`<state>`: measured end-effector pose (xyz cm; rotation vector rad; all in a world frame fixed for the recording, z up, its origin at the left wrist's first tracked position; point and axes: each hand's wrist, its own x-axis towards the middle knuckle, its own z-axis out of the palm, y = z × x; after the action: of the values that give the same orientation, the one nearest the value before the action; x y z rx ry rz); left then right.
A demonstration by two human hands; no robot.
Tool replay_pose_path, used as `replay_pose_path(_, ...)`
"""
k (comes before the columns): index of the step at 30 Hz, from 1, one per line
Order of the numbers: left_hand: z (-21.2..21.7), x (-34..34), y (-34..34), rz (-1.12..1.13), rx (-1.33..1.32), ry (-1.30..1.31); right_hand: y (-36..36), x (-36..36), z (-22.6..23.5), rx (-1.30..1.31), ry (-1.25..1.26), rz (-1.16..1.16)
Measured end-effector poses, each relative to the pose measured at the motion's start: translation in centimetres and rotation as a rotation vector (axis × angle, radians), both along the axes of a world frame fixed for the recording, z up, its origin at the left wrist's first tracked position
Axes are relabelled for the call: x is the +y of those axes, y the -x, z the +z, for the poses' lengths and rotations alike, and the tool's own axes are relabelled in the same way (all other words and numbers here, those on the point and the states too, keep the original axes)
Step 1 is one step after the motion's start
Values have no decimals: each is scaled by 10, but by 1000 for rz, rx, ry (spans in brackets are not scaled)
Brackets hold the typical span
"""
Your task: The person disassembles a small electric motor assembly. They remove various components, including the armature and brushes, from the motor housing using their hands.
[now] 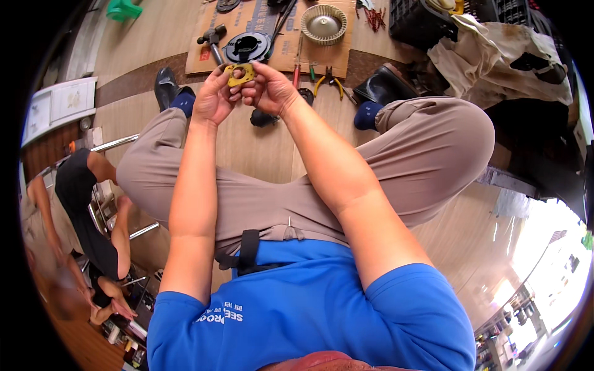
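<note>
Between my two hands I hold a small yellow plate with a round hole in its middle (247,80). My left hand (214,99) grips its left edge, thumb and fingers closed on it. On the right edge, the fingers of my right hand (271,89) are closed in the same way. Just beyond the plate, a round grey housing with a dark centre (247,44) lies on a flattened cardboard sheet (284,60). A hammer (214,40) lies left of that housing. Below my right hand, a small black part (263,118) rests on the floor.
A white fan wheel (323,25) sits on the cardboard. Nearer are a red-handled screwdriver (296,75) and yellow-handled pliers (328,84). Black crates (421,25) and a stained cloth (495,55) stand at the far right. Another person (86,204) sits at the left.
</note>
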<state>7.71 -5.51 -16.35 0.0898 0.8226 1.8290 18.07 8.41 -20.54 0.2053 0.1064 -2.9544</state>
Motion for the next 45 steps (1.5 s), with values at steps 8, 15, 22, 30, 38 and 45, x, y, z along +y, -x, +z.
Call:
replay_pose_path(8,-28,-4,-5,24,164,411,-11,-19,-41,-133,-93,47)
replay_pose_path(15,-46,0,-12,65,447,814,-15,-20,-46,-236,-165,58)
replay_pose_path(22,-68,1,-16,-101,1033,1304,-10,-32,-46,-405,-686,94)
replay_pose_path(30,-79,5,-28,-531,1160,1519,-24,-35,-67,-426,-803,187)
replay_pose_path(38,-71,4,-28,-437,750,1377,-30,-28,-63,-382,-897,286)
replay_pose_path(45,-63,8,-32,-296,836,1316,-30,-24,-57,-376,-941,269)
